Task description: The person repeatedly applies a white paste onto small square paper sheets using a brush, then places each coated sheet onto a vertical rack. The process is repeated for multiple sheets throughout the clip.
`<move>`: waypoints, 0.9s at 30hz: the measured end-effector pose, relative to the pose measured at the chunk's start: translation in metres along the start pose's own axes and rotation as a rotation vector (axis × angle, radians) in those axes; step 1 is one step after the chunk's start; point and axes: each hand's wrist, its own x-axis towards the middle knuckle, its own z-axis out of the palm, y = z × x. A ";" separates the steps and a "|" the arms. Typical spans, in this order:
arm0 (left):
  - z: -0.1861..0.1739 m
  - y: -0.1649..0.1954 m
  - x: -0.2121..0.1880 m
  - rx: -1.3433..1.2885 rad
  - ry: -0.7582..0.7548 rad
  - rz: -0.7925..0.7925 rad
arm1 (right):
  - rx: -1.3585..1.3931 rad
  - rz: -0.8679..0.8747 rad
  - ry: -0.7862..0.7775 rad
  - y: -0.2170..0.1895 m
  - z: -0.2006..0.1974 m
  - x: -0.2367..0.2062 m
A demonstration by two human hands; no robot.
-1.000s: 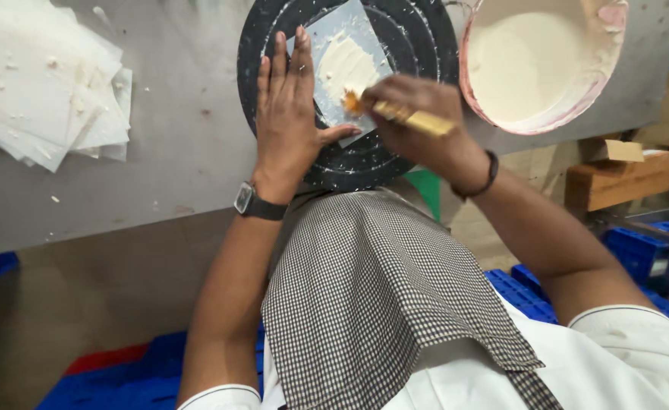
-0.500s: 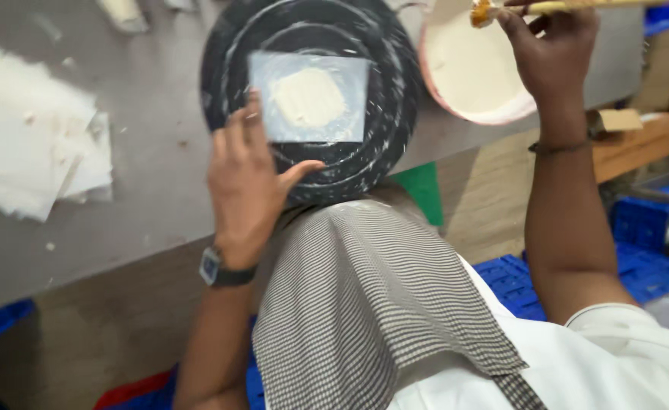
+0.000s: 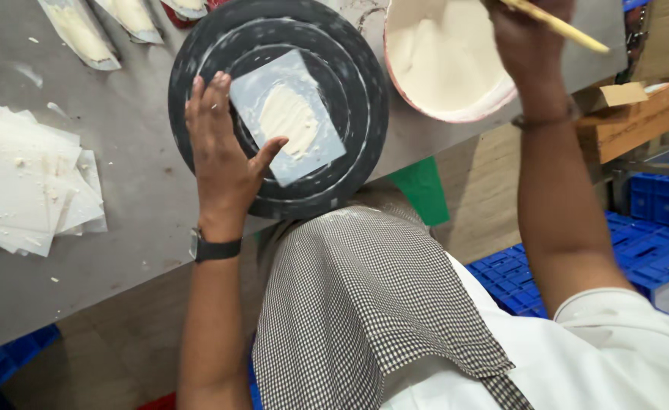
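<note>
A round black turntable [image 3: 349,144] lies on the grey table [image 3: 122,190]. On it sits a thin square sheet [image 3: 311,156] with a patch of pale paste in its middle. My left hand [image 3: 220,156] lies flat on the turntable with fingers spread, its thumb touching the sheet's edge. My right hand [image 3: 528,34] is raised at the top right over a pink-rimmed bowl of pale paste [image 3: 440,57], gripping a wooden brush handle [image 3: 558,26]. The brush head is out of frame.
A stack of blank sheets [image 3: 27,186] lies at the left of the table. Several coated, folded pieces [image 3: 110,19] rest at the top edge. Cardboard boxes [image 3: 638,110] and blue crates [image 3: 653,235] stand to the right, below the table.
My right hand lifted the brush off the sheet and carried it up and right to the bowl. The left hand stayed pressed on the turntable. The sheet now shows a paste patch.
</note>
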 end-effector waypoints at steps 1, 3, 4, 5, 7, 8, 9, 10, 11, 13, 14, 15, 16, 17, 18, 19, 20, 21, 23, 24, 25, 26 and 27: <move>0.003 0.001 -0.001 -0.002 0.026 -0.030 | 0.295 0.134 -0.015 0.001 -0.010 -0.006; 0.008 0.007 -0.008 -0.005 0.075 -0.095 | 0.582 0.427 0.013 0.004 -0.027 -0.017; 0.009 0.009 -0.011 -0.008 0.076 -0.107 | 0.725 0.575 0.022 0.007 -0.031 -0.021; 0.009 0.011 -0.014 -0.010 0.077 -0.119 | 0.904 0.667 0.066 0.010 -0.033 -0.025; 0.009 0.012 -0.015 -0.040 0.083 -0.136 | 1.254 0.853 0.170 0.016 -0.031 -0.030; 0.007 0.012 -0.014 -0.067 0.089 -0.144 | 1.359 0.902 0.151 0.018 -0.029 -0.031; 0.006 0.012 -0.013 -0.094 0.098 -0.152 | 1.466 0.949 0.129 0.018 -0.025 -0.031; 0.005 0.012 -0.011 -0.082 0.079 -0.142 | 1.575 0.995 0.101 0.017 -0.021 -0.030; 0.004 0.012 -0.009 -0.067 0.058 -0.135 | 1.630 1.003 0.066 0.012 -0.017 -0.029; 0.002 0.012 -0.007 0.010 0.008 -0.111 | 1.744 1.018 -0.011 -0.009 -0.007 -0.024; 0.003 0.013 -0.006 0.075 -0.018 -0.098 | 1.706 0.957 -0.067 -0.024 -0.001 -0.021; 0.003 0.014 -0.007 0.145 -0.044 -0.091 | 1.673 0.896 -0.127 -0.042 0.005 -0.017; 0.003 0.016 -0.009 0.128 -0.059 -0.097 | 1.639 0.834 -0.188 -0.063 0.015 -0.014; 0.005 0.019 -0.012 0.108 -0.073 -0.103 | 1.498 0.783 -0.246 -0.086 0.028 -0.010; 0.006 0.020 -0.013 0.082 -0.082 -0.104 | 1.352 0.723 -0.297 -0.108 0.040 -0.005; 0.007 0.020 -0.013 0.092 -0.096 -0.113 | 1.203 0.661 -0.341 -0.128 0.053 -0.001; 0.008 0.021 -0.015 0.097 -0.113 -0.121 | 1.127 0.546 -0.378 -0.148 0.067 0.002; 0.009 0.022 -0.015 0.099 -0.130 -0.125 | 1.049 0.430 -0.411 -0.166 0.081 0.003; 0.011 0.021 -0.015 0.110 -0.140 -0.140 | 0.794 0.154 -0.407 -0.187 0.096 0.007; 0.012 0.022 -0.016 0.113 -0.148 -0.146 | 0.664 0.019 -0.402 -0.194 0.101 0.007; 0.013 0.022 -0.016 0.106 -0.135 -0.154 | 0.577 -0.032 -0.396 -0.201 0.106 0.006; 0.015 0.022 -0.017 0.099 -0.124 -0.161 | 0.489 -0.081 -0.387 -0.206 0.109 0.006; 0.016 0.023 -0.018 0.091 -0.113 -0.166 | 0.400 -0.130 -0.378 -0.209 0.110 0.005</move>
